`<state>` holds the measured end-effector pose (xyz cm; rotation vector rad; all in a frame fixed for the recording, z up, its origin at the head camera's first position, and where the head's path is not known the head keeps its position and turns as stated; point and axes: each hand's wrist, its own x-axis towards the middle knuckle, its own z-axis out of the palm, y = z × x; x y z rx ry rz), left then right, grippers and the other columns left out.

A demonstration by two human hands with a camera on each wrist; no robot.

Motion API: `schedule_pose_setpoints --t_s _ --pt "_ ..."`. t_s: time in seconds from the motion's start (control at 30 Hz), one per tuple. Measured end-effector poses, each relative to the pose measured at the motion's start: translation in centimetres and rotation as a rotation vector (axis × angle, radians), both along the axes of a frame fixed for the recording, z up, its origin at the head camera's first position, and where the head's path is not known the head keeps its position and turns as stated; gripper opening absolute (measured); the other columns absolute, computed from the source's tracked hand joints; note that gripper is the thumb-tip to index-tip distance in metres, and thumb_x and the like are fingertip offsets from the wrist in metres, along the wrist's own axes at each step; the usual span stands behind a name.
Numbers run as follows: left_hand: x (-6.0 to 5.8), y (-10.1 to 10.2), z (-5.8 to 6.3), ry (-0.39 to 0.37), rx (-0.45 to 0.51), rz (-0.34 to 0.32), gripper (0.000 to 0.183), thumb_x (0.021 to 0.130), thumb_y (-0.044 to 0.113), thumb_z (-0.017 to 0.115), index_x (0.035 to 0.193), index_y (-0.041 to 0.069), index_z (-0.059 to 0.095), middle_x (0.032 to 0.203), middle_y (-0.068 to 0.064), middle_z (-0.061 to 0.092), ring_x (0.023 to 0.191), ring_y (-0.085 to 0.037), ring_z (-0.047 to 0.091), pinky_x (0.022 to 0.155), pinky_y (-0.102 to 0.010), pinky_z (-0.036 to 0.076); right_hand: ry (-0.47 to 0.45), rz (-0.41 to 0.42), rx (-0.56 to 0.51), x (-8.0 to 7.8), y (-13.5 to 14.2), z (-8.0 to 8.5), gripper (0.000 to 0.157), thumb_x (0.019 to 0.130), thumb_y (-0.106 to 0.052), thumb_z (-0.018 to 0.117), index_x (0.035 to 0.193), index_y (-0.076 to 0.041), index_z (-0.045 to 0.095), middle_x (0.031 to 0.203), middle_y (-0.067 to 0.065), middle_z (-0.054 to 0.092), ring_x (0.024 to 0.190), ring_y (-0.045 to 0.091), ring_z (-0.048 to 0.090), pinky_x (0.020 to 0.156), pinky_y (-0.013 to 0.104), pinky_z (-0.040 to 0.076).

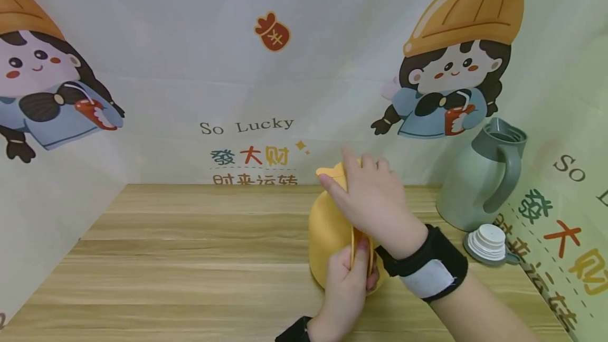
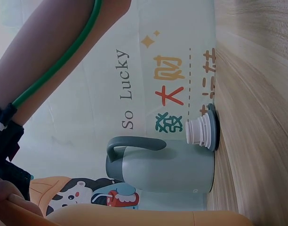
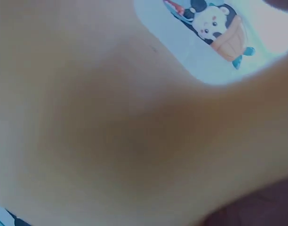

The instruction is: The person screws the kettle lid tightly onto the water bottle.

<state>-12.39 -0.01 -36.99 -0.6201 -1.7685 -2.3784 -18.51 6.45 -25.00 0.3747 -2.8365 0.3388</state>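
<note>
A yellow jug (image 1: 329, 226) with a rounded body and a small spout at its top stands upright on the table. The left hand (image 1: 345, 284) grips its handle, thumb along the back. From the right, the right hand (image 1: 372, 194) lies over the jug's top, thumb beside the spout and fingers curving over the far side, which hides most of the top. The left wrist view shows the jug's side (image 2: 134, 216) along the bottom edge. Blurred skin (image 3: 125, 122) fills most of the right wrist view.
Behind the right arm, a grey-green thermos jug (image 1: 467, 183) stands at the back right corner. Its grey-and-white stopper (image 1: 491, 241) lies upside down just in front. Printed cloth (image 1: 332, 78) closes off the back and both sides of the wooden table (image 1: 190, 257).
</note>
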Motion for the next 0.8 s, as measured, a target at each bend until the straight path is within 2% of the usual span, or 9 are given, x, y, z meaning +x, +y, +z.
schedule_pose_setpoints --t_s 0.17,0.27,0.4,0.63,0.8 --pt "-0.1 0.1 -0.2 0.043 -0.029 0.021 0.045 0.103 0.013 0.033 0.061 -0.003 0.041 0.048 -0.018 0.036 0.042 -0.01 0.033 0.041 -0.018 0.027 0.055 0.131 0.006 -0.3 1.4 0.6 0.07 0.092 -0.06 0.038 0.14 -0.01 0.031 0.132 0.02 0.04 0.118 0.041 0.036 0.093 0.058 0.03" --pt "-0.1 0.0 -0.1 0.047 -0.049 0.022 0.045 0.102 0.011 0.032 0.06 -0.003 0.041 0.047 -0.016 0.036 0.042 -0.009 0.033 0.041 -0.018 0.027 0.109 0.268 0.019 -0.9 2.6 0.7 0.062 0.092 -0.056 0.042 0.138 -0.015 0.034 0.136 0.015 0.037 0.124 0.035 0.03 0.095 0.059 0.023" --pt "-0.1 0.0 0.0 0.043 -0.055 0.018 0.045 0.102 0.01 0.032 0.061 -0.003 0.042 0.047 -0.015 0.036 0.042 -0.009 0.033 0.04 -0.017 0.027 0.127 0.454 -0.026 -1.9 3.7 0.6 0.052 0.093 -0.051 0.046 0.136 -0.021 0.04 0.14 0.008 0.034 0.128 0.029 0.025 0.1 0.057 0.019" --pt "0.0 0.1 -0.2 0.04 -0.046 0.033 0.046 0.103 0.014 0.033 0.061 -0.004 0.042 0.047 -0.017 0.036 0.041 -0.009 0.032 0.04 -0.018 0.026 0.121 0.703 -0.105 -3.7 5.0 -0.2 0.042 0.09 -0.044 0.055 0.128 -0.026 0.051 0.137 0.0 0.039 0.127 0.023 0.031 0.1 0.05 0.026" --pt "0.0 0.2 -0.3 0.046 -0.047 0.035 0.046 0.102 0.011 0.033 0.06 -0.004 0.042 0.047 -0.017 0.036 0.041 -0.008 0.033 0.039 -0.018 0.026 0.033 0.76 -0.19 -4.5 5.6 -0.9 0.04 0.09 -0.042 0.055 0.127 -0.029 0.052 0.136 -0.002 0.041 0.126 0.019 0.032 0.098 0.049 0.031"
